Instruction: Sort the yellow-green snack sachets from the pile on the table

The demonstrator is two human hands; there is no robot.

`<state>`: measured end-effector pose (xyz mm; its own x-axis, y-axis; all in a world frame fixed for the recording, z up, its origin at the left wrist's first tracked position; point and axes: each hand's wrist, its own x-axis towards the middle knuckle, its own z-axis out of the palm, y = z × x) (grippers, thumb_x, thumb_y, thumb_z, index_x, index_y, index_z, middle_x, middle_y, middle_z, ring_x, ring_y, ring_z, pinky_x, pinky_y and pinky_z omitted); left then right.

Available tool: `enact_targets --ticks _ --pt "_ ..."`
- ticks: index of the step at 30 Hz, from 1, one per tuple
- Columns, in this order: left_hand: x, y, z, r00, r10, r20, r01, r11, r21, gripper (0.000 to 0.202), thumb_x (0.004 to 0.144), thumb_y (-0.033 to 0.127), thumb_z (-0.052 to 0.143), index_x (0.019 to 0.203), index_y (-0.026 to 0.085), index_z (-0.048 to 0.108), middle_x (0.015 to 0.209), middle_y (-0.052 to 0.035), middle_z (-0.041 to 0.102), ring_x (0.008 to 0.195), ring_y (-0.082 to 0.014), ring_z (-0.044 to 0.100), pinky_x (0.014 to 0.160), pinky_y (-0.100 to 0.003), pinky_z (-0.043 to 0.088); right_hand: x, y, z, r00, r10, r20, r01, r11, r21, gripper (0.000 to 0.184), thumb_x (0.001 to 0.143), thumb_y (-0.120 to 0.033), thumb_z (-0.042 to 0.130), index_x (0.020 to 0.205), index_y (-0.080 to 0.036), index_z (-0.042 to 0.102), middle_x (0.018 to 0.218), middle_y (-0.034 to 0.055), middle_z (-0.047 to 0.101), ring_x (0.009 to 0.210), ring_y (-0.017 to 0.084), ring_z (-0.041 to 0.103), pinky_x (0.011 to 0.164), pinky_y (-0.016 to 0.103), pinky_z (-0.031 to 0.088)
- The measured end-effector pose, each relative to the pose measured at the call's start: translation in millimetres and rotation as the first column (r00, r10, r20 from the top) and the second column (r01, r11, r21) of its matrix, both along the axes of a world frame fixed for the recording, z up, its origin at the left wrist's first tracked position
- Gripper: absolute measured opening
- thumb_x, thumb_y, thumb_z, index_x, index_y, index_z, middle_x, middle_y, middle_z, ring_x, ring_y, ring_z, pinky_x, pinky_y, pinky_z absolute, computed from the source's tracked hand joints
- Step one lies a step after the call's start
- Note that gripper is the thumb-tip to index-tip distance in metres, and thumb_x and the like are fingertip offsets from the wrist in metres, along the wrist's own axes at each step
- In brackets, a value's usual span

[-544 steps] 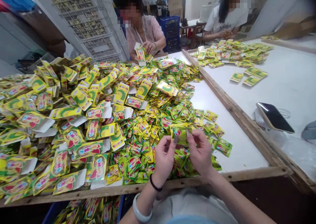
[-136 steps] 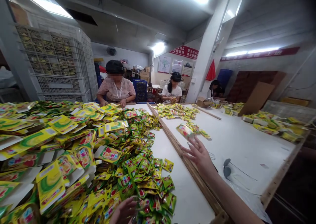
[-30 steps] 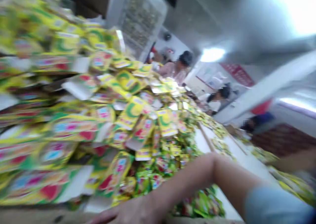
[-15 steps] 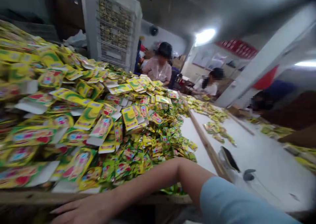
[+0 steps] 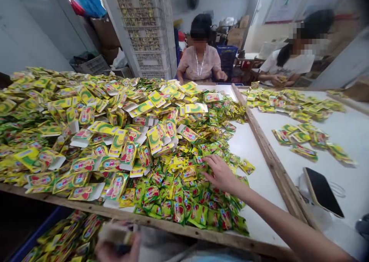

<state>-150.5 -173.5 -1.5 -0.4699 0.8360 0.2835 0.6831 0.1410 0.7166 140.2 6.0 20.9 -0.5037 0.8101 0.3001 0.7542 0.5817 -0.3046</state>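
Note:
A deep heap of small green and yellow sachets (image 5: 184, 200) lies near the table's front edge. Behind it is a bigger pile of flat yellow-green cartons (image 5: 115, 139) with white flaps. My right hand (image 5: 220, 173) reaches in from the right and rests on the sachets, fingers stretched out, nothing gripped. My left hand (image 5: 115, 248) is low at the bottom edge, below the table. It is smeared by motion and closed round a pale flat carton (image 5: 117, 232).
A wooden rail (image 5: 271, 154) divides this table from the white one on the right, where a phone (image 5: 323, 192) leans on a stand and sachets (image 5: 300, 137) lie. A blue bin (image 5: 49, 231) of cartons sits below left. Two people sit opposite beside stacked crates (image 5: 147, 31).
The view has swung level and down onto the table. The arm stretched low to the left is gone. My right hand now lies on the sachets, and my left hand has a carton.

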Motion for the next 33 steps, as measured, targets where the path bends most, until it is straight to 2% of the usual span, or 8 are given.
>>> enact_targets --ticks 2,4,7,13,17,21,28,33 --pt "26.0 32.6 8.0 0.964 -0.236 -0.120 0.241 0.970 0.026 0.055 0.077 0.039 0.058 0.125 0.024 0.036 0.108 -0.0076 0.059 0.093 -0.0243 0.061 0.077 -0.038 0.055 7.4 11.1 -9.9 0.996 0.021 0.087 -0.023 1.000 0.021 0.050 0.078 -0.036 0.062 0.120 -0.014 0.047 0.134 0.0178 0.043 0.127 0.033 0.034 0.100 0.050 0.032" --pt "60.0 61.9 17.2 0.758 -0.599 -0.256 0.581 0.800 -0.151 0.060 0.075 0.035 0.061 0.128 0.025 0.037 0.115 -0.0087 0.058 0.104 -0.0260 0.057 0.090 -0.042 0.049 8.3 17.7 -16.0 0.992 0.061 0.111 -0.066 0.997 0.039 0.040 0.077 -0.031 0.064 0.112 -0.016 0.053 0.139 0.0159 0.039 0.132 0.033 0.027 0.105 0.053 0.026" --pt "105.9 94.9 25.7 0.583 -0.753 -0.305 0.666 0.658 -0.351 0.074 0.074 0.043 0.062 0.137 0.026 0.027 0.131 -0.0106 0.047 0.122 -0.0291 0.042 0.104 -0.049 0.035 15.9 22.3 -13.2 0.996 0.060 -0.063 -0.060 0.998 0.012 0.010 0.084 -0.023 0.056 0.093 -0.019 0.057 0.123 0.0116 0.055 0.122 0.030 0.041 0.102 0.050 0.030" --pt "112.5 141.7 20.3 0.759 -0.500 -0.417 0.393 0.862 -0.320 0.040 0.086 0.042 0.046 0.120 0.020 0.044 0.115 -0.0116 0.049 0.110 -0.0273 0.047 0.091 -0.044 0.042 60.0 14.8 -0.8 0.758 -0.302 -0.578 0.051 0.911 -0.408 0.020 0.089 -0.041 0.046 0.086 -0.021 0.046 0.061 -0.0012 0.059 0.053 0.016 0.057 0.049 0.027 0.042" --pt "100.1 157.1 19.4 0.731 -0.556 -0.395 0.416 0.823 -0.386 0.024 0.083 0.042 0.050 0.088 0.019 0.052 0.092 -0.0062 0.052 0.091 -0.0250 0.052 0.078 -0.040 0.045 79.7 -0.6 -3.7 0.413 -0.555 -0.722 -0.188 0.724 -0.664 0.040 0.078 -0.049 0.060 0.100 -0.021 0.041 0.065 -0.0022 0.062 0.053 0.018 0.064 0.040 0.022 0.040" --pt "109.5 161.7 31.5 0.829 -0.539 -0.147 0.485 0.825 -0.290 0.021 0.085 0.041 0.047 0.087 0.020 0.050 0.088 -0.0041 0.058 0.084 -0.0208 0.056 0.076 -0.035 0.046 95.3 -16.5 0.4 0.294 -0.629 -0.719 -0.279 0.663 -0.694 0.040 0.070 -0.049 0.068 0.086 -0.019 0.049 0.066 -0.0023 0.058 0.052 0.015 0.062 0.040 0.022 0.045" --pt "171.0 169.2 49.0 0.670 -0.625 0.401 0.713 0.692 -0.113 0.023 0.082 0.041 0.051 0.087 0.019 0.056 0.076 -0.0018 0.065 0.072 -0.0173 0.062 0.066 -0.028 0.050 91.3 -42.8 16.8 0.426 -0.454 -0.783 -0.249 0.773 -0.584 0.023 0.077 -0.039 0.063 0.076 -0.018 0.056 0.108 0.0059 0.057 0.099 0.020 0.057 0.073 0.027 0.053" --pt "200.6 156.4 44.7 0.704 -0.631 0.326 0.662 0.749 0.020 0.028 0.075 0.044 0.055 0.090 0.021 0.062 0.084 -0.0050 0.069 0.075 -0.0227 0.065 0.066 -0.036 0.054 79.8 -50.5 33.2 0.786 -0.208 -0.583 -0.023 0.932 -0.363 0.023 0.094 -0.032 0.040 0.096 -0.020 0.058 0.086 0.0039 0.065 0.075 0.016 0.063 0.062 0.027 0.054"
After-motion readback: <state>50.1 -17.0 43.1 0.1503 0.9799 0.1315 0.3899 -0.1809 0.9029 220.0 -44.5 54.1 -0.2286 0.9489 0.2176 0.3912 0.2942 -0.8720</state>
